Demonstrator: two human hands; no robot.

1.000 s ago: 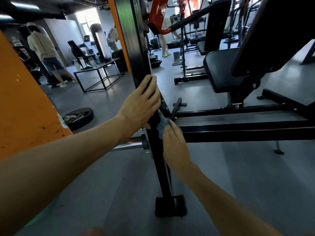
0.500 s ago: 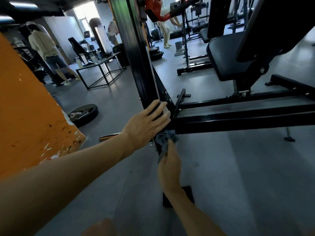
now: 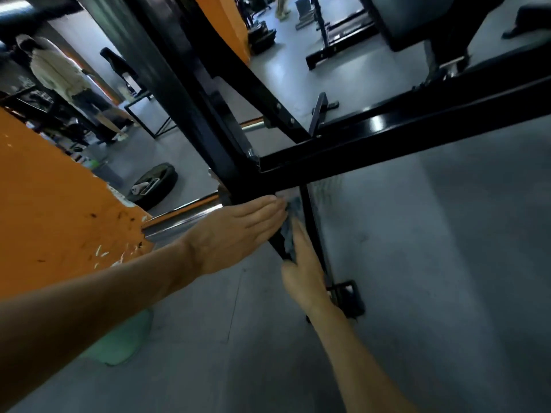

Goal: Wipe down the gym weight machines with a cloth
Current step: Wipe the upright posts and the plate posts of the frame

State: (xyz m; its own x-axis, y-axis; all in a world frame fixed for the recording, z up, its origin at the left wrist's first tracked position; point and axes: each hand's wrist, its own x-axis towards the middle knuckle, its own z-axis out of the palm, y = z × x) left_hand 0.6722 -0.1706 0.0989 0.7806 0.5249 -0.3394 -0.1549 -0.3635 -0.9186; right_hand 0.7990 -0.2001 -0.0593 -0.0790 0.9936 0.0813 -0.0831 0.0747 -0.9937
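Seemingly one cloth, two hands.

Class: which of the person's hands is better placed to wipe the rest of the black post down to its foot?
The right hand: it presses the cloth against the post, nearer the foot. The left hand lies flat, clothless.

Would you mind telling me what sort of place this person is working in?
Most likely a gym: black steel machine frame, a weight plate lying on the grey floor, and a chrome bar beside the left hand.
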